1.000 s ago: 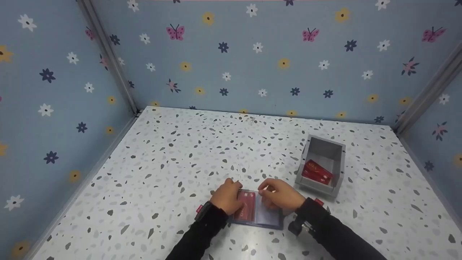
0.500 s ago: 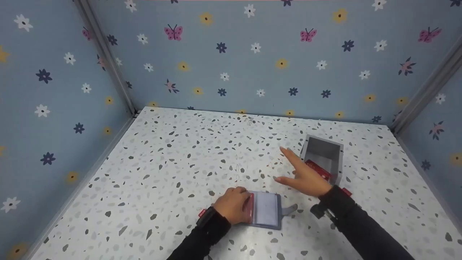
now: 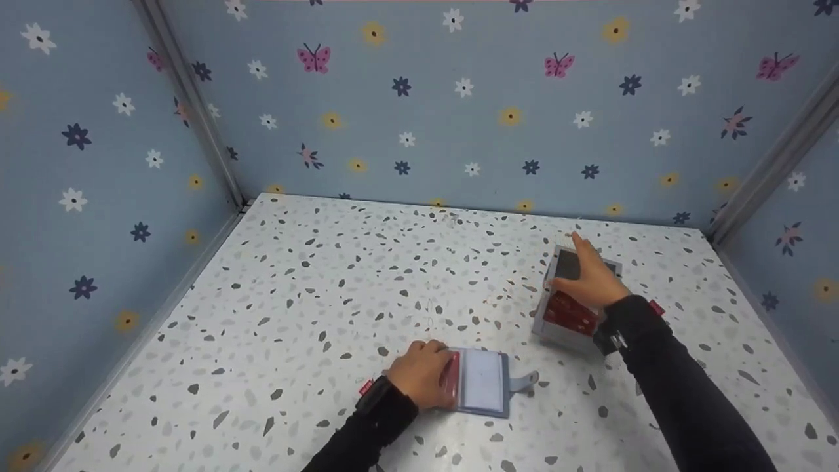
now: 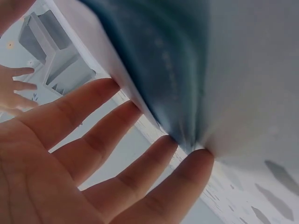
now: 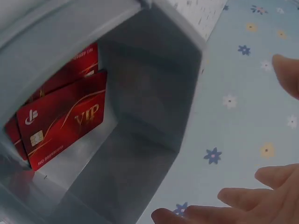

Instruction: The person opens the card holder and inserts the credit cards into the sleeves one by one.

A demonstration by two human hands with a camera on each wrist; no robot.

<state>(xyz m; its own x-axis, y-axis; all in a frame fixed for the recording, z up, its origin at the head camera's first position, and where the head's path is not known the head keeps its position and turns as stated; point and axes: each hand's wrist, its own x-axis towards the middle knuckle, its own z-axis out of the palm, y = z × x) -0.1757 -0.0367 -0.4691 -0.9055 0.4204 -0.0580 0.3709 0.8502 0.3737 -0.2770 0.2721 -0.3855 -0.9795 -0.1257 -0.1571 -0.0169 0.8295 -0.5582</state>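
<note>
A grey-blue card holder [image 3: 484, 383] lies opened on the table, with clear sleeves, a red card [image 3: 451, 372] under its left sleeve and a snap strap [image 3: 524, 381] sticking out at right. My left hand [image 3: 421, 375] grips its left part, fingers at the far edge and thumb at the near edge. In the left wrist view, fingertips [image 4: 130, 107] touch the holder's edge. My right hand [image 3: 590, 278], thumb and fingers spread, is over a grey box [image 3: 565, 337] and holds nothing. Inside that box lie several red cards [image 5: 65, 121] marked VIP.
White speckled tabletop [image 3: 341, 288] extends around the holder and box. Blue flowered panels [image 3: 419, 98] stand along the back and both sides, joined by grey corner posts [image 3: 190, 98].
My right hand has left the holder's right sleeve and moved right and away from me to the box, its fingers spreading. The left hand stays on the holder, shifted slightly right.
</note>
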